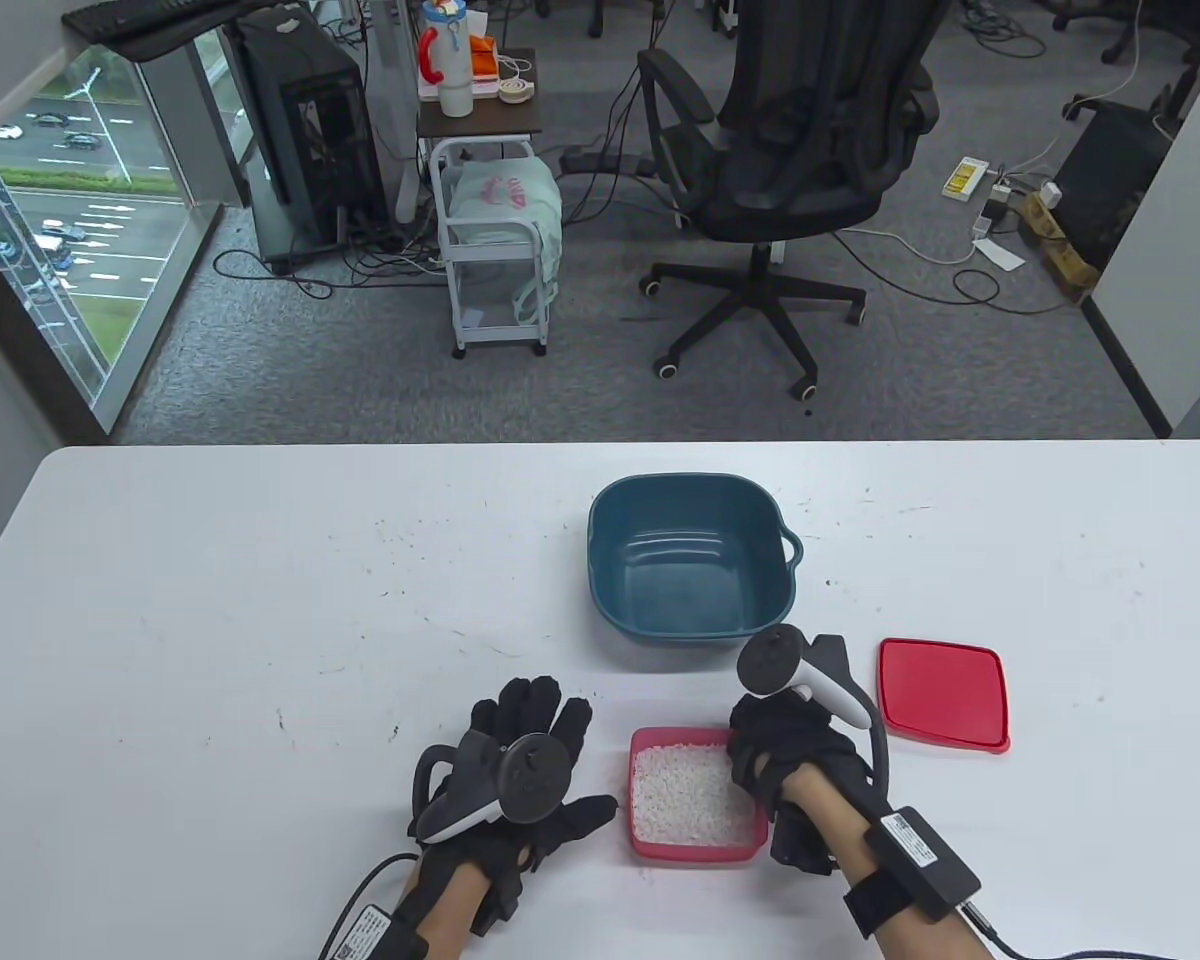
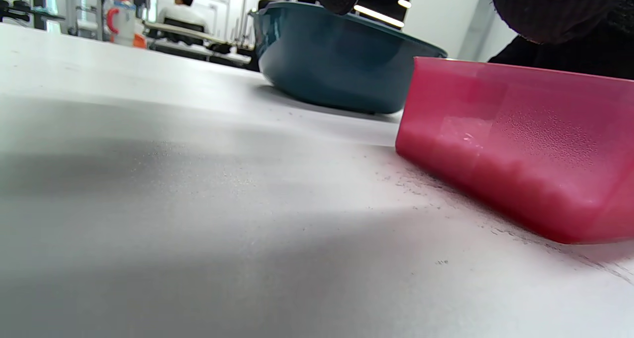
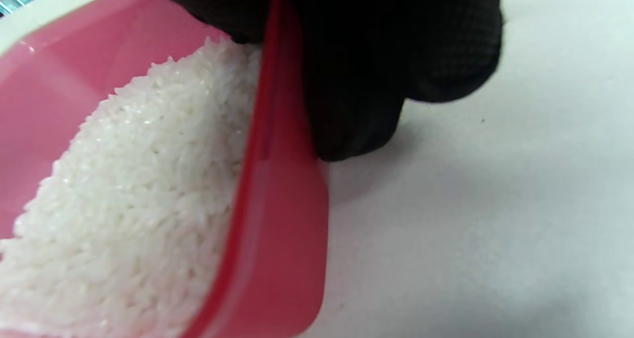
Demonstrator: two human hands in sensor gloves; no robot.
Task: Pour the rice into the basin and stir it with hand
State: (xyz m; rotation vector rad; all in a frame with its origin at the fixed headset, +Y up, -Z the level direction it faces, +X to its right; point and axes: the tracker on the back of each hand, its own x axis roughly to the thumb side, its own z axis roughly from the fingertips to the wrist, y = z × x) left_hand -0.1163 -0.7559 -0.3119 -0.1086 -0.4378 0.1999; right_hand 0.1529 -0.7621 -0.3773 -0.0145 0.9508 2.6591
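Rice (image 1: 688,795) sits unpoured in the pink container (image 1: 650,842) at the table's (image 1: 210,600) near edge. My right hand (image 1: 790,760) pinches its right wall, thumb inside, fingers outside. Left hand (image 1: 525,775) rests flat, fingers spread, just beside it. Teal basin (image 1: 690,555) beyond is empty; red lid (image 1: 943,695) off. I judge pouring and stirring both remain.

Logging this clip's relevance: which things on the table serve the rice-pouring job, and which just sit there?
In the job: red container, rice, blue basin, right hand pinching the container's wall, left hand flat beside it.

Lying about: red lid, off to the container's right.
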